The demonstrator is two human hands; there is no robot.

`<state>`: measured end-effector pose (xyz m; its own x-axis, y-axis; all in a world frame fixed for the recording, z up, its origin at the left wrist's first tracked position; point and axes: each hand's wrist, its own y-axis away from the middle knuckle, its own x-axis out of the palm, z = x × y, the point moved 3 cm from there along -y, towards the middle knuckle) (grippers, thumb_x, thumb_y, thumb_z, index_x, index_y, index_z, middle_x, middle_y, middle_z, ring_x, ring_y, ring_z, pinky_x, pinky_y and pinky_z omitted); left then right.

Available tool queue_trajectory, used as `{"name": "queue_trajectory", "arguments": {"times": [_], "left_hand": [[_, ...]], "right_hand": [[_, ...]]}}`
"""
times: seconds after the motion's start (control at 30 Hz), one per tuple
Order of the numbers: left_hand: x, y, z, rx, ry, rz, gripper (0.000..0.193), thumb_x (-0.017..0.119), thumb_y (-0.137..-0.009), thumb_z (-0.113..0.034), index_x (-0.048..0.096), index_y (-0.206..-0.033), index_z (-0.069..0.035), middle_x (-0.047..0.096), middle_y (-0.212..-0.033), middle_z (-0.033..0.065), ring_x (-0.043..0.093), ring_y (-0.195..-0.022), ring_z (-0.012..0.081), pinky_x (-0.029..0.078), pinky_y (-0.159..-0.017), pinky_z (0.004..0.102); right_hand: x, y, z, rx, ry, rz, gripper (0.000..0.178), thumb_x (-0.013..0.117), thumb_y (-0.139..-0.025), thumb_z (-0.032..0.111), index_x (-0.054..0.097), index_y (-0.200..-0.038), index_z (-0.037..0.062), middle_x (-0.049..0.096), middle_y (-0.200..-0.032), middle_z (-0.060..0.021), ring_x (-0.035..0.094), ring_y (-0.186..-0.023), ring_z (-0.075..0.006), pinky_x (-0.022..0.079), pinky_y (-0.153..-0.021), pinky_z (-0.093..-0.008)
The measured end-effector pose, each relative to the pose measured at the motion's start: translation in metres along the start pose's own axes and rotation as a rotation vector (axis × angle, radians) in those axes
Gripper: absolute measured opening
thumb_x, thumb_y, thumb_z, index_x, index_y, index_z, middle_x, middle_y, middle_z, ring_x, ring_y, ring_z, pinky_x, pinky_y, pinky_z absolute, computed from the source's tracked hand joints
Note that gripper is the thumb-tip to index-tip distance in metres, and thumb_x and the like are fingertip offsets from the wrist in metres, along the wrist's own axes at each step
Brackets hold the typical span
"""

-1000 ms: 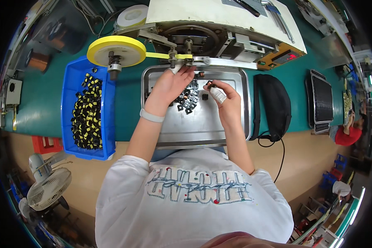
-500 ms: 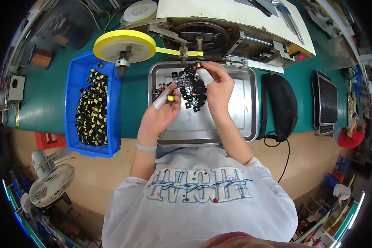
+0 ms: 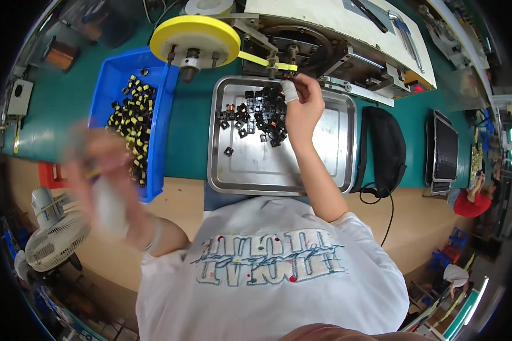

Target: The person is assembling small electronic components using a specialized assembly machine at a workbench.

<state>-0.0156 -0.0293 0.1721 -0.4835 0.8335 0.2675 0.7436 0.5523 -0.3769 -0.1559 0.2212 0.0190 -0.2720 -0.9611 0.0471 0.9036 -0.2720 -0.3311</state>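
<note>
My right hand (image 3: 305, 108), a white wrap on one finger, pinches a small black coil bobbin (image 3: 290, 75) at the machine's front, where the yellow tape (image 3: 259, 58) ends. Fingers partly cover that bobbin. Smeared by motion, my left hand (image 3: 111, 182) is over the near left part of the blue bin (image 3: 164, 122); whether its fingers hold anything cannot be made out. In the bin lies a heap of black bobbins with yellow tape (image 3: 135, 122). Loose black bobbins (image 3: 261, 111), a few showing copper wire, lie in the metal tray (image 3: 256, 181) below my right hand.
A large yellow tape roll (image 3: 196, 40) hangs left of the taping machine (image 3: 347, 42). Right of the tray lies a black pouch (image 3: 385, 148) with a cord. Black stacked trays (image 3: 445, 148) stand farther right. A fan (image 3: 54, 230) is at the lower left.
My left hand has swung left from the metal tray to the blue bin, carrying off a yellow-taped bobbin that no longer shows. My right hand's bobbin has come up against the tape end.
</note>
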Motion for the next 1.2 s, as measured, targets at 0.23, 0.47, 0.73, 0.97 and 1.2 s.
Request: {"name": "queue_trajectory", "arguments": {"times": [0.23,0.47,0.73,0.97,1.2], "left_hand": [[-0.124,-0.007,-0.099,0.563,-0.078,0.167,0.028,0.049,-0.083,-0.02,0.051,-0.105,-0.002,0.029,-0.075,0.0025,0.033,-0.075,0.0195,0.031,-0.073,0.0358],[-0.153,0.007,-0.1,0.563,-0.12,0.123,0.026,0.05,-0.082,-0.02,0.051,-0.102,-0.003,0.032,-0.075,0.0025,0.034,-0.074,0.0194,0.032,-0.071,0.0353],[-0.081,0.009,-0.074,0.756,-0.059,0.044,0.024,0.052,-0.081,-0.021,0.051,-0.098,-0.004,0.034,-0.076,0.0026,0.035,-0.073,0.0194,0.032,-0.069,0.0348],[-0.062,-0.018,-0.051,0.586,-0.099,0.101,0.022,0.054,-0.08,-0.021,0.051,-0.094,-0.004,0.037,-0.077,0.0027,0.036,-0.073,0.0193,0.033,-0.068,0.0343],[-0.023,-0.02,-0.052,0.593,-0.084,0.133,0.021,0.055,-0.079,-0.021,0.051,-0.091,-0.005,0.039,-0.077,0.0028,0.037,-0.072,0.0193,0.033,-0.066,0.0339]], "right_hand": [[-0.034,0.001,0.007,0.282,0.177,0.157,0.019,0.06,-0.088,0.007,0.059,-0.104,-0.0022,0.066,-0.093,-0.0109,0.065,-0.087,-0.016,0.049,-0.077,-0.0251],[-0.071,0.0,0.007,0.218,0.178,0.145,0.018,0.063,-0.085,0.008,0.061,-0.102,0.0009,0.067,-0.088,-0.0071,0.063,-0.083,-0.0125,0.044,-0.069,-0.0209],[-0.099,0.008,0.002,0.283,0.258,0.141,0.016,0.057,-0.087,0.003,0.06,-0.102,0.0004,0.063,-0.097,-0.0066,0.066,-0.086,-0.018,0.05,-0.071,-0.0253],[-0.102,0.001,0.012,0.31,0.258,0.161,0.015,0.056,-0.088,0.005,0.06,-0.102,-0.0004,0.063,-0.095,-0.0071,0.065,-0.086,-0.0171,0.049,-0.072,-0.0256],[-0.116,0.009,-0.011,0.291,0.493,0.267,0.022,0.063,-0.083,0.007,0.061,-0.105,0.0023,0.064,-0.095,-0.0064,0.061,-0.082,-0.0142,0.046,-0.068,-0.0241]]}}
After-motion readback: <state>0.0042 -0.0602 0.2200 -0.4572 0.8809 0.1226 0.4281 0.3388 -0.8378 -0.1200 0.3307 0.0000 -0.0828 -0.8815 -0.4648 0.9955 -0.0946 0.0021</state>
